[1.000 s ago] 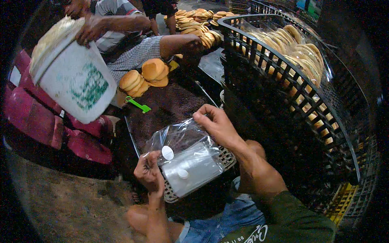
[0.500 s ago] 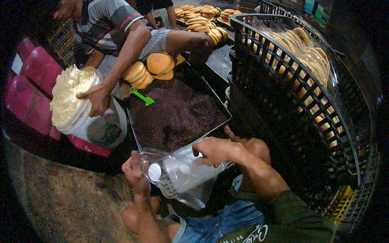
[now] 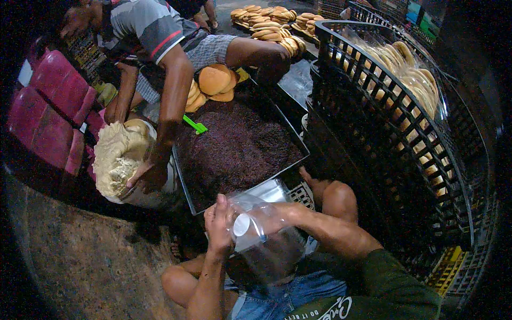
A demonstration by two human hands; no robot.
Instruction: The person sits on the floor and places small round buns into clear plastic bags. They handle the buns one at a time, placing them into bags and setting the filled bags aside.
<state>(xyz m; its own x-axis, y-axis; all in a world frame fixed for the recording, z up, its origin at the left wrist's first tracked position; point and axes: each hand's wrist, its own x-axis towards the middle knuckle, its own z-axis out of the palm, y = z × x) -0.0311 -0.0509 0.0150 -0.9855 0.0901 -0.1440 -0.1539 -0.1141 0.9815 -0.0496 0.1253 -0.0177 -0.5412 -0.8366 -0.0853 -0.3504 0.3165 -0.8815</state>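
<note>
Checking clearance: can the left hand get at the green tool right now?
Probably not cleanly: the left hand holds the clear bag, and the co-worker's arm partly covers the green tool.

White disc (image 3: 241, 224) on clear bag (image 3: 274, 248), green tool (image 3: 199, 128), checked shorts (image 3: 214, 52)

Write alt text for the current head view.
A left hand holds a clear bag with a round white label; the right hand is inside or behind it. Beyond lies a tray of dark grainy mass, with a green tool and buns near its far end. Left, a co-worker's hand is at a pail of pale paste; right, a black crate holds bagged buns.
</note>
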